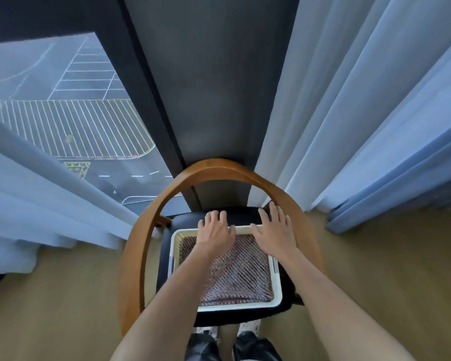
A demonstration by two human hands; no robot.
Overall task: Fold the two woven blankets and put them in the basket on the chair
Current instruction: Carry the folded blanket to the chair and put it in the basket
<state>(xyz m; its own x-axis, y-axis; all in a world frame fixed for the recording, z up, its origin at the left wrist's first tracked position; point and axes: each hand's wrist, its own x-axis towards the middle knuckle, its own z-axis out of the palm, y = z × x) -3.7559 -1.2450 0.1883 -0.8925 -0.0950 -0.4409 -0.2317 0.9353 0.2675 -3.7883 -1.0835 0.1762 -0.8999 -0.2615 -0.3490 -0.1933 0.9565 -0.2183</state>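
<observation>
From my feed, the pale curtain (37, 204) hung at the far left, and just inside it the chair (138, 246) curved its wooden back round a dark seat. The basket (173, 259) sat on that seat, and its near right corner looked close to the seat's edge. My left hand (215, 231) lay palm down across the basket's far rim, fingers spread and straight, gripping nothing, with the fingertips reaching the seat beyond. Under and before it lay a woven blanket (240, 272), folded flat and filling the basket nearly wall to wall (whether a second one lay beneath it I could not tell). My right hand (274, 233) lay the same way beside the left, flat and spread over the far rim, holding nothing.

I judged the main risk to be the basket itself. Weight pushed onto the far rim alone could have rocked the near side up, or skidded the light basket over the smooth seat toward the front edge and off. Lifting the hands quickly could also have let the springy weave rise, loosen its fold and catch on a finger. If only one blanket was inside, the task was half done
</observation>
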